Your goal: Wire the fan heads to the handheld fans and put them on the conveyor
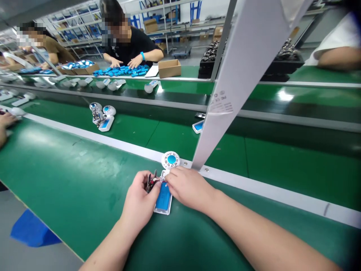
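Casing (pixel 163 174), white and open, on the desk (pixel 93 177) near the pale edge strip (pixel 126 146) | blue cell (pixel 163 197) inside it | left hand (pixel 141 201) pinching dark parts (pixel 149 183) (thin wires (pixel 158 179) alongside) | right hand (pixel 187 186) at the casing's neck, fingertip hold hidden, cannot tell | advisable: casing flat, wires slack and unpinched

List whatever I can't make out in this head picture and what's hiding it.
All in the head view:
What the right hand touches at the white rectangular plastic casing: hidden by the hand itself.
Dark electronic part: partly covered by the left hand.
White-framed blue rectangular piece: one end behind the slanted white metal post.
Dark print on that post: too small to read.
Near-left co-worker: mostly cut off by the edge.
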Demonstrator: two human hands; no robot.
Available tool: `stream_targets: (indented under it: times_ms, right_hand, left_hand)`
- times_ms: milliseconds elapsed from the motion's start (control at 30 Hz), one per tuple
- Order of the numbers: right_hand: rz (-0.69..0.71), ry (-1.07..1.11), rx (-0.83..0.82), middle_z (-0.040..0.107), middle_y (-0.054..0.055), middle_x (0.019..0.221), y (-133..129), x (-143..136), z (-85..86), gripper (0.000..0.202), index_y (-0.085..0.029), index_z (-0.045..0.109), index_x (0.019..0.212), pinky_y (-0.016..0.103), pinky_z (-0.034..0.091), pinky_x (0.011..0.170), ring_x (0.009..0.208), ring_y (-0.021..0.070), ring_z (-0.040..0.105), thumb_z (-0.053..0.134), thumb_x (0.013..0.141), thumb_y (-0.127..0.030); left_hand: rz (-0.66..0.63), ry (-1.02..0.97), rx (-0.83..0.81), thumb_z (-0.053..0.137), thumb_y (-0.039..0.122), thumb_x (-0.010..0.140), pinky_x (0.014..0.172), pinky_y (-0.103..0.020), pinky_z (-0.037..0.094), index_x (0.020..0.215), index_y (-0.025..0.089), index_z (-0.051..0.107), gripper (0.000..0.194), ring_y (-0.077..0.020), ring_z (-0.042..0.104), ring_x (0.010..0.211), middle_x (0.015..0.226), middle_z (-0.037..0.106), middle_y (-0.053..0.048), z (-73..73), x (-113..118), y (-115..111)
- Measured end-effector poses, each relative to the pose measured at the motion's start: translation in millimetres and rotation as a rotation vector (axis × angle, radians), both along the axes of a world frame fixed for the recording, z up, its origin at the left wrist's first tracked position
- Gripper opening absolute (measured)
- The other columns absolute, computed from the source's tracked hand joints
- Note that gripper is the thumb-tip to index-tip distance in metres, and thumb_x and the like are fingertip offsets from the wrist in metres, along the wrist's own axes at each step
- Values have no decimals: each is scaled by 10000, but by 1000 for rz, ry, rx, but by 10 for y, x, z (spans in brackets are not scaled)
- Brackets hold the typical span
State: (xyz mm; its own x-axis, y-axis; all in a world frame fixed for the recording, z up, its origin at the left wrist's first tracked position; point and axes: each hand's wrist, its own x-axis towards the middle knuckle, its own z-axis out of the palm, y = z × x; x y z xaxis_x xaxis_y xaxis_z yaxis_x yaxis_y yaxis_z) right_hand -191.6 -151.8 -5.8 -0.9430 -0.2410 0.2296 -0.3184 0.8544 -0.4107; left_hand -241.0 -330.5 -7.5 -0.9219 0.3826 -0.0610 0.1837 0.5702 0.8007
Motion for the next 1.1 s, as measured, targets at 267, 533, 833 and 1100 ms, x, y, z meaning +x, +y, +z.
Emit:
stream_targets:
  times_ms: [267, 533, 833, 1100]
  right_hand:
    - [-111, 8, -216, 630, 71, 880, -1, 22, -96, 217, -168, 604, 892, 333, 450, 753, 832, 202, 564, 399, 955, -196]
    - [-85, 2, -314, 646, 66, 882, -59, 9, -120, 235, -175, 605, 858, 346, 452, 813, 869, 206, 573, 389, 950, -183]
    - [-112, 99, -384, 640, 28, 799, -58, 34, -150, 153, -193, 621, 787, 309, 432, 756, 804, 182, 562, 504, 884, -177]
    - [-278, 62, -493, 594, 9, 744, -194, 46, -101, 143, -197, 588, 700, 276, 427, 682, 745, 160, 557, 530, 807, -120]
  left_hand:
    - [66, 56, 221, 668, 258, 801, 861, -322, 566, 1282, 218, 515, 507, -185, 688, 917, 1029, 684, -47, -134, 87, 111]
    - [-93, 274, 215, 593, 200, 878, 898, -346, 550, 1253, 265, 566, 382, -187, 665, 954, 1004, 668, -42, -225, 6, 107]
    - [-106, 131, 215, 604, 220, 866, 807, -291, 559, 1185, 237, 600, 320, -156, 667, 847, 928, 677, -13, -65, 6, 118]
    - [-27, 429, 125, 623, 131, 813, 813, -292, 568, 1106, 231, 704, 320, -162, 682, 868, 978, 705, -21, -133, 25, 96]
